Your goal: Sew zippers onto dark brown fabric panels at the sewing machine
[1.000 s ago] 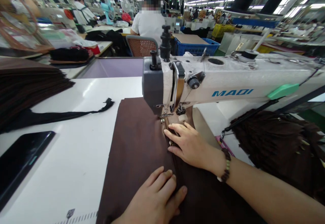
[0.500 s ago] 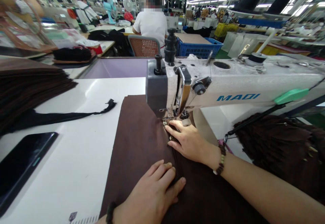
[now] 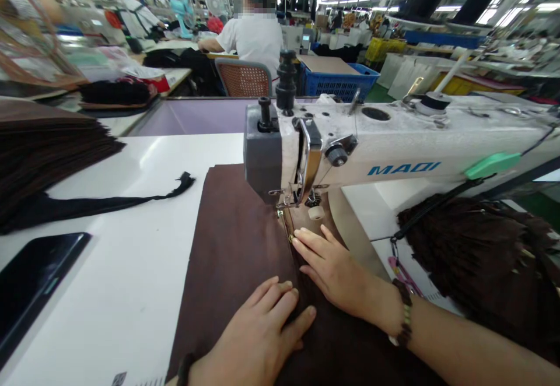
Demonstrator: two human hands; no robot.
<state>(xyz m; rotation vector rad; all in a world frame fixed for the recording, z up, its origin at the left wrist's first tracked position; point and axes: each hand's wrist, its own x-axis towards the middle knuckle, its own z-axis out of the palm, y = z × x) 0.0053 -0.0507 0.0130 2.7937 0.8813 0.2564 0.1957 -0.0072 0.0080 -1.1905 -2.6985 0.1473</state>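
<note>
A brown fabric panel (image 3: 236, 246) lies on the white table under the head of a white sewing machine (image 3: 394, 147). My left hand (image 3: 258, 339) rests flat on the fabric near the front edge, fingers stretched out. My right hand (image 3: 336, 269) lies flat on the fabric just in front of the presser foot (image 3: 284, 205), its fingertips beside a seam with a small brass piece. A bead bracelet is on the right wrist.
A stack of dark brown pieces (image 3: 44, 153) and a black strip (image 3: 131, 202) lie at the left, with a black phone (image 3: 30, 284) near the front left. A heap of brown pieces (image 3: 476, 258) sits at the right. Other people work at tables behind.
My right hand has slid back from the presser foot toward me along the seam. The left hand has stayed nearly in place on the fabric.
</note>
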